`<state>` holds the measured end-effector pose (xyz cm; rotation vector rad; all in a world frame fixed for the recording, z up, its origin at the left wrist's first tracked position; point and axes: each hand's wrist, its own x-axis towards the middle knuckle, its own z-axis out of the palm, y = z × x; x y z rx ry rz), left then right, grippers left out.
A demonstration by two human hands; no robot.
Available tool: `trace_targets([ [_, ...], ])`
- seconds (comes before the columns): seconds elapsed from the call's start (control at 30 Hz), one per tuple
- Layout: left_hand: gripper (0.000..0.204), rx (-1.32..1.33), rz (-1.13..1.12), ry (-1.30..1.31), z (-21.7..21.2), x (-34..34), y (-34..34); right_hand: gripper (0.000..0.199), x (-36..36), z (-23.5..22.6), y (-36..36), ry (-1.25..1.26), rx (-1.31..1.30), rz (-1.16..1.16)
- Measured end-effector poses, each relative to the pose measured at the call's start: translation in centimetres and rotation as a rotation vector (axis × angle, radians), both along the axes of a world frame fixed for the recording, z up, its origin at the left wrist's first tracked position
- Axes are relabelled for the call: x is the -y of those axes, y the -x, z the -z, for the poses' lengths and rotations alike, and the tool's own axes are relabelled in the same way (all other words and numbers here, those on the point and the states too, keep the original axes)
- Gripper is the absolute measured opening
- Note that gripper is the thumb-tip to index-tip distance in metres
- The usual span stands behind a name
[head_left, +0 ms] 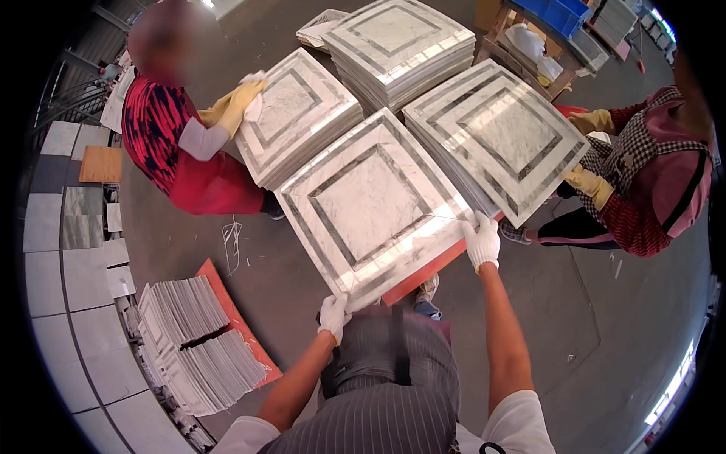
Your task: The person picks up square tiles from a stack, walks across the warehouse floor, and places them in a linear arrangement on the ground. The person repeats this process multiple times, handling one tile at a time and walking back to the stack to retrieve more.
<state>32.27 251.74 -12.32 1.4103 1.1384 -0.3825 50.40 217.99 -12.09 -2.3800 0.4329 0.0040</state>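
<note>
Across the grey floor [302, 261], marble panels with dark inlaid frames crowded together. The nearest panel [374, 204] sat above a red board [425, 274], its near corners pinched by the white-gloved left hand [334, 315] and right hand [482, 240]; with neither corner let go, handling looked unfinished. Whether it rested fully, I couldn't tell. Neighbouring stacks, one behind [401, 38], and two yellow-gloved co-workers [662, 151] left little room around it.

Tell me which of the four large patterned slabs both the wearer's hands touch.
The front slab, lowest in view: left hand and right hand hold opposite ends of its near edge. Neither is on the left slab, back slab or right slab.
</note>
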Motion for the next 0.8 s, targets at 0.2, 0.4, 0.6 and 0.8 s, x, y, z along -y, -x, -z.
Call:
trace_targets([
  [0.2, 0.039, -0.054, -0.017, -0.009, -0.2, 0.9, -1.2, 0.046, 0.6, 0.3, -0.3, -0.011, 0.006, 0.015],
  [0.4, 0.04, -0.027, -0.059, -0.058, 0.6, -0.5, -2.0, 0.044, -0.3, -0.3, 1.9, -0.024, 0.015, 0.019],
  [0.6, 0.041, 0.001, 0.085, -0.15, 3.7, -5.6, -1.5, 0.041, -0.7, -0.9, 4.2, -0.173, -0.027, 0.037],
  [0.8, 0.051, -0.067, 0.322, -0.482, 3.9, -6.7, -1.5, 0.037, -0.2, -1.8, 3.8, -0.177, -0.024, 0.046],
])
